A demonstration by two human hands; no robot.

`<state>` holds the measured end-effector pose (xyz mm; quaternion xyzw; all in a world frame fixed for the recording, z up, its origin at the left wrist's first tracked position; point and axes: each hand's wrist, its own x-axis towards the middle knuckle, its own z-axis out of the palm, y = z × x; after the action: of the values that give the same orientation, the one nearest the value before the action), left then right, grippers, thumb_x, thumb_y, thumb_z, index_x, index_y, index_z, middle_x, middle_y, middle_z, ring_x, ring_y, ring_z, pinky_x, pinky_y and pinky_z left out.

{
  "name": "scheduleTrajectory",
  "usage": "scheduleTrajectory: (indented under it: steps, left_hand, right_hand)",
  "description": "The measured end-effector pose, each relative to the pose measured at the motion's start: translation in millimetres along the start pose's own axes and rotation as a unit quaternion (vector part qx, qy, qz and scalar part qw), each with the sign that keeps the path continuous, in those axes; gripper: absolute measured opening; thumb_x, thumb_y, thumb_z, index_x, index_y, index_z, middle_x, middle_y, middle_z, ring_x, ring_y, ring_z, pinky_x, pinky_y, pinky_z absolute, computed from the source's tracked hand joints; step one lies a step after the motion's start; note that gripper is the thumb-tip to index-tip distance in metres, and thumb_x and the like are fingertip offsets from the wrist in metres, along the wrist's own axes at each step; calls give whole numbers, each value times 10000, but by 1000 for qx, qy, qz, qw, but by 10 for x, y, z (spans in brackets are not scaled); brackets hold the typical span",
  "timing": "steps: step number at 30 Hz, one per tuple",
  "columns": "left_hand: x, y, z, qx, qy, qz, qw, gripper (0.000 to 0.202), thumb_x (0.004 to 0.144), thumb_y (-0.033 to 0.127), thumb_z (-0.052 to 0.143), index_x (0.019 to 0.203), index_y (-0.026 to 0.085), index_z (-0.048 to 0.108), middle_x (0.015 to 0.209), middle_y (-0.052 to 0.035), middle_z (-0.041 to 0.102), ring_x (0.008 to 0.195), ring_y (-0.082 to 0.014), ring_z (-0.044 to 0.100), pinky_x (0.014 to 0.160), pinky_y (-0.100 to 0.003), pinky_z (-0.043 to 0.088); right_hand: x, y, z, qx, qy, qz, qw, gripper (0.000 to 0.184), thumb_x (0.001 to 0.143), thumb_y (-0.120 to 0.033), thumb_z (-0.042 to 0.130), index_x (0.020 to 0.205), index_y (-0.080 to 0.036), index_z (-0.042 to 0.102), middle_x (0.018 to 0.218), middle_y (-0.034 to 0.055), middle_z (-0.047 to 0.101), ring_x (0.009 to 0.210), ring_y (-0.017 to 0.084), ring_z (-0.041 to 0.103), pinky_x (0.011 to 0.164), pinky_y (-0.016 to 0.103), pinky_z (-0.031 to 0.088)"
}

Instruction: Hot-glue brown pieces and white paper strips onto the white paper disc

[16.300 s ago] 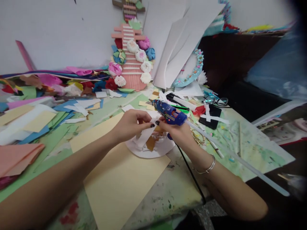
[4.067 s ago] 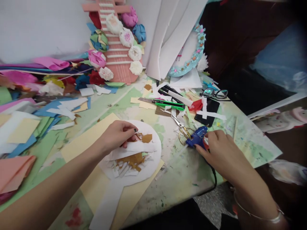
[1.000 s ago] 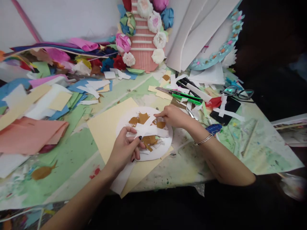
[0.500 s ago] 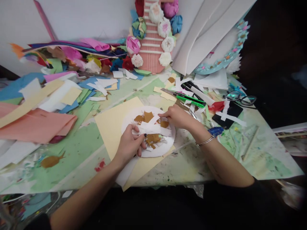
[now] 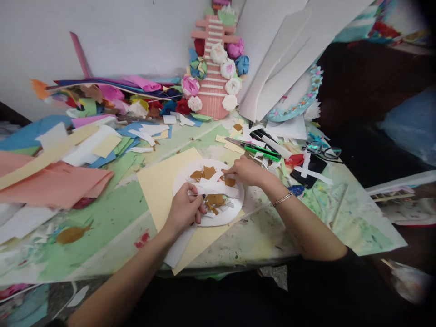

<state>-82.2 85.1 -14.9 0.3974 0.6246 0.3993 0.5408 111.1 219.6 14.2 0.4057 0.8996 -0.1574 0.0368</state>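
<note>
A white oval board (image 5: 184, 170) lies on a pale yellow sheet (image 5: 153, 181) in front of me. Torn brown paper pieces (image 5: 214, 200) and white scraps are scattered across it. Over the middle runs a white paper strip (image 5: 220, 188), its left end pinched between the thumb and fingers of my left hand (image 5: 185, 206). My right hand (image 5: 245, 171) rests at the board's upper right edge. Its index finger is stretched out and touches down near the end of a short slanted white strip (image 5: 216, 175); the other fingers are curled and partly hidden.
Coloured paper (image 5: 51, 177) is heaped at left, beside a brown fish-shaped cutout (image 5: 72, 234). A flower-trimmed pink paper guitar (image 5: 213, 91) stands behind. Right of the board lie a green cutter (image 5: 262, 151), black markers, eyeglasses (image 5: 322, 150) and a dark phone (image 5: 309, 172) under white strips.
The view has tilted up and shifted slightly right, showing more of the guitar. Both hands keep nearly the same place on the board and strip.
</note>
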Motion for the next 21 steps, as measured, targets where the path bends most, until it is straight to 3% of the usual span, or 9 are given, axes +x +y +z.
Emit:
scheduleTrajectory:
  steps: [5,9,13,17,19,21]
  left_hand:
    - [-38,53,-11,-32,-4,9,999,359,698,327,642,854,240,331,453,69,601,260,-109,457,274,-134,249]
    - [-155,59,-78,-46,0,38,998,342,698,328,622,862,243,334,479,69,602,285,-123,482,275,-145,255]
    - [-369,-60,-193,37,56,102,993,243,763,319,589,848,241,374,531,83,566,343,-109,489,340,-166,298]
    - [-583,-222,-350,222,132,219,941,136,805,282,598,818,217,479,618,47,541,510,-114,520,524,-210,403]
    - [-622,-260,-438,290,133,260,911,82,826,274,586,838,210,535,687,12,576,581,-137,547,579,-233,432]
    - [-576,-260,-522,328,113,307,886,83,853,264,556,889,201,596,832,-44,632,689,-164,598,642,-259,472]
  right_hand:
    - [26,8,19,37,21,4,999,324,839,-158,579,1103,-225,755,963,94,764,804,182,608,768,270,413]
    - [23,18,22,69,74,31,994,443,800,-59,474,1134,-184,738,1090,56,748,913,187,663,775,239,455]
    - [-97,-29,-65,76,133,71,986,469,793,-71,446,1156,-169,728,1009,57,764,822,173,662,727,247,455]
    - [-514,-108,-148,49,192,126,972,333,836,-153,490,1052,-128,742,951,114,736,854,213,631,769,314,431]
    - [-829,-138,-98,26,223,176,959,278,856,-240,521,998,-108,720,938,148,707,884,258,614,774,357,422]
    - [-1153,-162,44,-15,260,271,927,272,849,-321,566,997,-124,681,938,147,682,909,282,602,783,371,421]
